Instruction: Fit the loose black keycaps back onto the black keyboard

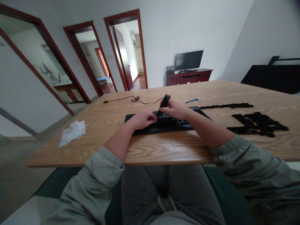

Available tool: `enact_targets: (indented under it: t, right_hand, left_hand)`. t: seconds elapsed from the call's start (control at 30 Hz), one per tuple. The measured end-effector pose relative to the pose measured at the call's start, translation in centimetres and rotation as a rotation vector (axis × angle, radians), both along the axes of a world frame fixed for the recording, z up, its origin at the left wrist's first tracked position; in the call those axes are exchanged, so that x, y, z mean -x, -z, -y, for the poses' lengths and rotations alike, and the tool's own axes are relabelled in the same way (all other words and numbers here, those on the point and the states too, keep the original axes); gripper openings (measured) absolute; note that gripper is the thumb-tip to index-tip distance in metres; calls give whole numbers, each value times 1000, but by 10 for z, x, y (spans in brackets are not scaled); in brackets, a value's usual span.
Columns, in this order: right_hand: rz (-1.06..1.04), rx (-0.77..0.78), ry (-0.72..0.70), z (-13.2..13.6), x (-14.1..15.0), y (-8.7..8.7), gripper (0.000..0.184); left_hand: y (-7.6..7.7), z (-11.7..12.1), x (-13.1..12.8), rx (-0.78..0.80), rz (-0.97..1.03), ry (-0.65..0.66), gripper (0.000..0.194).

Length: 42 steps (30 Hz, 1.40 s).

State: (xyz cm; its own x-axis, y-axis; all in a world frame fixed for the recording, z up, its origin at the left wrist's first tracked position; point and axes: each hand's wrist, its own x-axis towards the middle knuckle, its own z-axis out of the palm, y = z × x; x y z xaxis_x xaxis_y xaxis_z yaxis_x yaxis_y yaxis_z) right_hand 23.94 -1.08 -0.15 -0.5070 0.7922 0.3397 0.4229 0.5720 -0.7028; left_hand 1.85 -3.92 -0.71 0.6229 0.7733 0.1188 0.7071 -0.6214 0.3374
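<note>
A black keyboard [164,127] lies on the wooden table in front of me. Its middle shows dark key positions, partly covered by my hands. My right hand [173,108] is wrapped round a thick black stick-like tool [165,103]. The tool leans with its lower end down at the keys and its upper end raised; its exact kind is unclear. My left hand [143,120] rests over the keyboard's left part, fingers curled together close to the tool's lower end. Whatever those fingers pinch, if anything, is too small to make out.
Black keycap-like pieces lie grouped [260,122] and in a row [229,106] on the right. A blue brush [192,100] with a whitish end lies behind the keyboard. A black cable [135,98] runs left. White cloth or tissue [73,132] sits near the table's left edge.
</note>
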Motion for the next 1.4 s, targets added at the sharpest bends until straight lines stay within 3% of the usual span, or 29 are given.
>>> enact_targets:
  t: [0.23, 0.37, 0.5, 0.6, 0.7, 0.77, 0.83, 0.97, 1.07, 1.17, 1.27, 1.4]
  right_hand:
    - [-56, -29, -77, 8, 4, -3, 12]
    - [-41, -21, -130, 6, 2, -8, 20]
    - [-50, -42, -112, 4, 2, -11, 22]
    - [-67, -39, -97, 4, 3, -9, 23]
    - [-68, -32, -102, 5, 4, -7, 30]
    - [-51, -56, -105, 5, 5, -7, 32]
    - [-27, -100, -96, 5, 7, -6, 31]
    - [13, -171, 24, 11, 9, 4, 35]
    - [85, -224, 133, 21, 9, 19, 29]
    - [254, -300, 57, 31, 11, 31, 22]
    - [359, -361, -25, 35, 13, 36, 31]
    - [414, -390, -31, 34, 15, 38, 37]
  left_hand:
    - [1, -2, 4, 1, -19, -9, 18]
    - [3, -3, 3, -2, -7, 8, 18]
    - [5, -3, 3, -27, -3, 16, 17]
    - [2, -1, 3, -80, 25, -52, 16]
    - [-1, 3, -1, -199, 156, -179, 30]
    - [-2, 3, -7, -215, 233, -195, 45]
    - [-2, 2, -14, -201, 247, -192, 45]
    - [2, -3, -22, -252, 177, -270, 28]
    - [6, -6, -19, -310, 102, -331, 28]
    - [11, -7, -16, -375, 58, -374, 28]
    - [16, -9, -16, -435, 49, -377, 28]
    - [22, -11, -16, -505, 51, -367, 29]
